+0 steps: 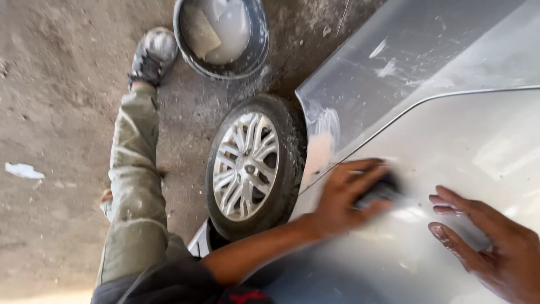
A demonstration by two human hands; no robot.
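The left hand [343, 197] gripped a small dark sanding block [379, 190], likely stiff and light, against the silver car door [467, 146]; the right hand [495, 247] lay open.

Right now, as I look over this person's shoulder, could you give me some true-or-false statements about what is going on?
1. The left hand grips a dark block against the silver car body panel. True.
2. The right hand holds a spray can. False: it holds nothing and lies open, fingers spread, on the panel.
3. A round dark bucket with pale cloudy liquid stands on the dusty ground beyond the wheel. True.
4. The black tyre with its silver spoked rim lies flat on the ground, off the car. False: it stands upright under the wheel arch.
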